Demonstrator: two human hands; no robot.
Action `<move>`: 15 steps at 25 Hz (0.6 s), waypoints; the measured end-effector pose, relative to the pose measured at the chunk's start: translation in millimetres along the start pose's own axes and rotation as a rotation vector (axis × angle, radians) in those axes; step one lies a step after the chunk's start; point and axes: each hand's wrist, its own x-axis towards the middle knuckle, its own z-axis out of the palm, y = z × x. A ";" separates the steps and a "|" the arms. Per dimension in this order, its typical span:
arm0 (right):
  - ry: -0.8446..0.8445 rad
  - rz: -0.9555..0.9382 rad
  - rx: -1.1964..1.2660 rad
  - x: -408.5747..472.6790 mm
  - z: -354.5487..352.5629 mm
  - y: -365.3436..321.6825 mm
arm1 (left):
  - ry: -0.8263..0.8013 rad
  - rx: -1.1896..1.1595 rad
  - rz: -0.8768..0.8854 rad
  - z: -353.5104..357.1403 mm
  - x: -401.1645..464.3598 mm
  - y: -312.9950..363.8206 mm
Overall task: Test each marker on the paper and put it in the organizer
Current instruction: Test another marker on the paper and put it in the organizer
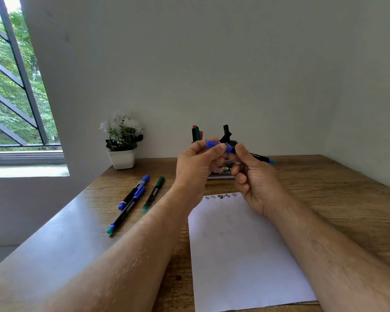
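I hold a blue-capped marker (260, 157) up in front of me with both hands, above the far end of the paper. My left hand (196, 167) pinches its blue cap (213, 144). My right hand (254, 179) grips the black barrel, whose teal end points right. A white sheet of paper (245, 251) lies on the wooden table (338, 199) with small zigzag scribbles along its far edge. The organizer (221, 174) stands behind my hands, mostly hidden, with red, green and black markers (196, 132) sticking up from it.
Three markers lie to the left of the paper: two with blue caps (134, 192) (126, 209) and a green one (154, 194). A white pot with white flowers (122, 143) stands at the far left by the wall. A window is further left.
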 end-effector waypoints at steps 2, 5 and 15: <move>0.007 0.003 -0.127 -0.3 0.6 3.7 | 0.079 -0.048 0.052 0.3 2.7 3.4; 0.019 -0.023 -0.264 0.1 -1.5 7.4 | 0.185 -0.047 0.170 -5.1 8.4 9.5; -0.018 -0.541 -1.068 1.1 -6.2 20.8 | 0.287 0.477 0.375 19.9 75.7 28.8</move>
